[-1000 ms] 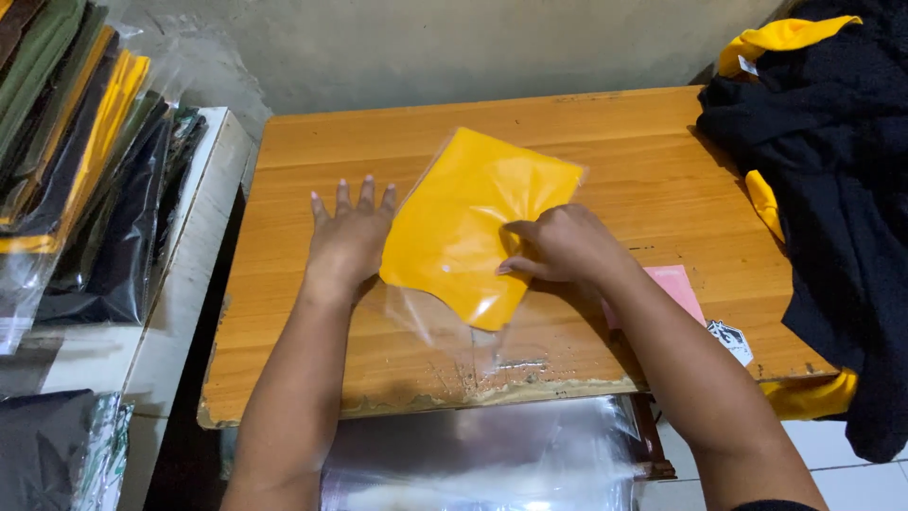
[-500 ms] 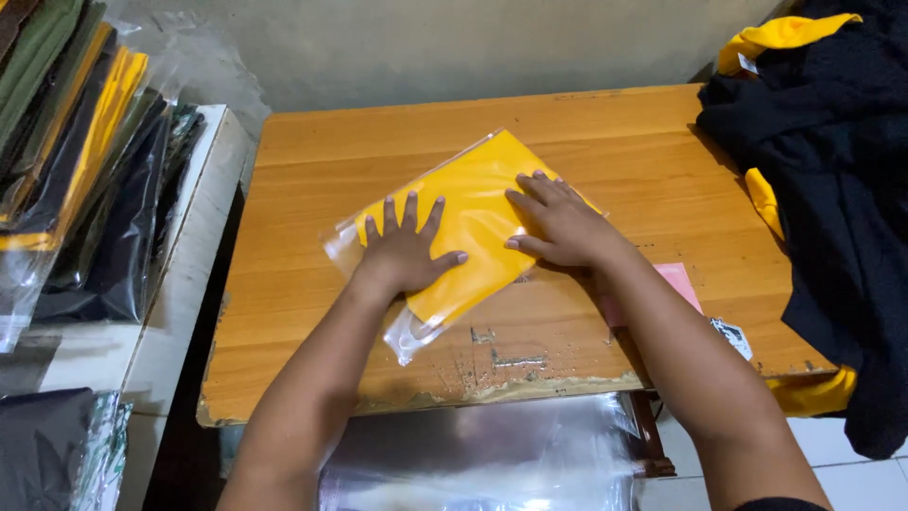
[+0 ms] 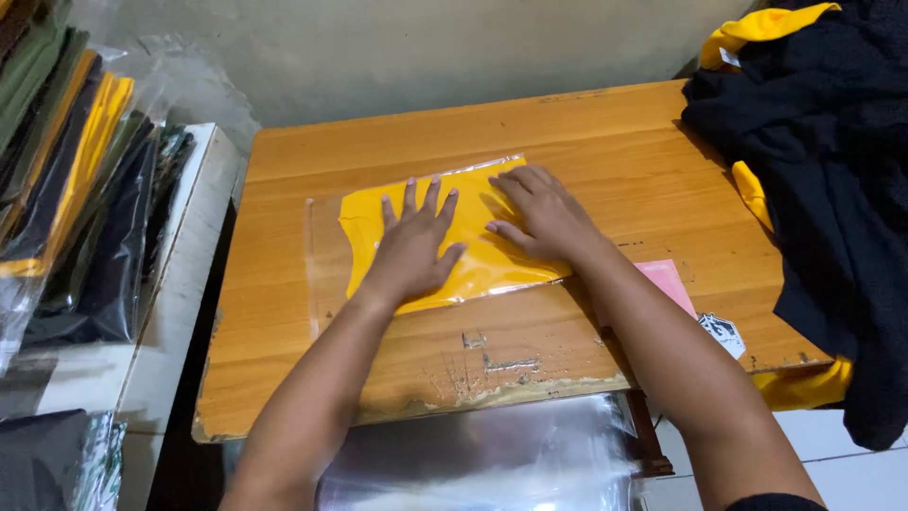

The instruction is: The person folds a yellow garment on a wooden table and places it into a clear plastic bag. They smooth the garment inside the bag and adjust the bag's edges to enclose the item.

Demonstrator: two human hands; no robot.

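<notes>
A folded yellow garment [image 3: 478, 270] lies flat inside a clear plastic bag [image 3: 323, 265] on the wooden table [image 3: 586, 142]. My left hand [image 3: 413, 248] presses palm down on the middle of it, fingers spread. Beside it, my right hand [image 3: 539, 216] also rests flat on the garment's right part. The bag's empty end sticks out to the left of the garment.
A heap of black and yellow clothes [image 3: 813, 151] covers the table's right side. A pink card [image 3: 667, 281] and a small sticker [image 3: 724, 333] lie near the right forearm. Bagged folded garments [image 3: 76, 189] stand on a white shelf at left. Clear plastic bags [image 3: 492, 459] lie below the table's front edge.
The bagged yellow garment went from held up and tilted to lying flat on the table. Both hands moved onto it and now press it down; the bag has straightened.
</notes>
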